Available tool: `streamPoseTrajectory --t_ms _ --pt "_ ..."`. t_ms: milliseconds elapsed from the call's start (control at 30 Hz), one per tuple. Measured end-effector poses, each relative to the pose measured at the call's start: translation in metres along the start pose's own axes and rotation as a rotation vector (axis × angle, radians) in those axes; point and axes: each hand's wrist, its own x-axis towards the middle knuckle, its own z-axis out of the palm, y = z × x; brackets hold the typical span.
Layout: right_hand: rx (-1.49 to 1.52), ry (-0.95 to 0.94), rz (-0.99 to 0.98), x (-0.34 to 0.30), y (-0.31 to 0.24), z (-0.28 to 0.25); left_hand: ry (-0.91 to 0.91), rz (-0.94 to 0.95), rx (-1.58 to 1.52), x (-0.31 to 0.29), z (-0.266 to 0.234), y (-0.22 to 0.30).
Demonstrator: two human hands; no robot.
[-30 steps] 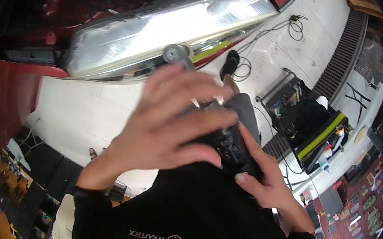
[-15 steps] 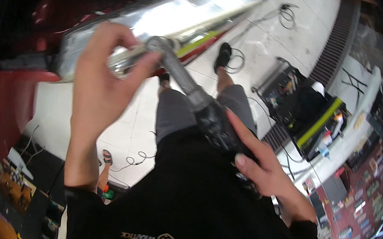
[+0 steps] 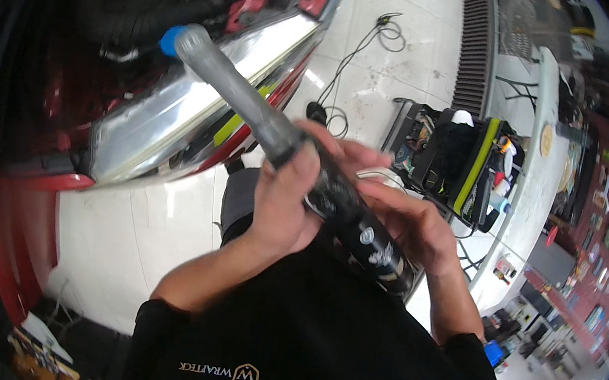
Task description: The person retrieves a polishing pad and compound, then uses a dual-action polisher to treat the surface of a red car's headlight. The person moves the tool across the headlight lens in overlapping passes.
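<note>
A long-necked power tool (image 3: 360,232), with a grey neck, a round head and a black body, points to the far left across my front. My left hand (image 3: 279,206) is closed round it where neck meets body, thumb on top and fingers reaching out on the far side. Beside the body's right side is my right hand (image 3: 423,225), its fingers loosely stretched and partly behind the tool; whether it touches the tool is unclear. The tool's head overlaps a blue thing (image 3: 171,40) over the car. Below the neck lies the car's shiny silver lamp or trim panel (image 3: 148,123).
A red car body (image 3: 15,229) fills the left, its front open onto dark parts. An open tool bag (image 3: 450,163) stands to the right by a white bench (image 3: 528,189). A black cable (image 3: 353,54) lies on the pale floor near a floor grate (image 3: 474,43).
My left hand has left the tool's head and taken hold lower down. The right hand has loosened from the body. My view has shifted, showing more of the car's front.
</note>
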Motion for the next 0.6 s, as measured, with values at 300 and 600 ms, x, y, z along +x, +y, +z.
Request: streamPoseTrajectory --t_ms 300,600 --pt "-0.766 1.392 -1.439 -0.095 0.041 -0.004 0.23 0.076 0.076 0.156 0.093 0.035" --pt "-0.676 0.964 -1.496 -0.057 -0.014 0.019 0.167 -0.203 0.039 0.081 0.146 -0.019"
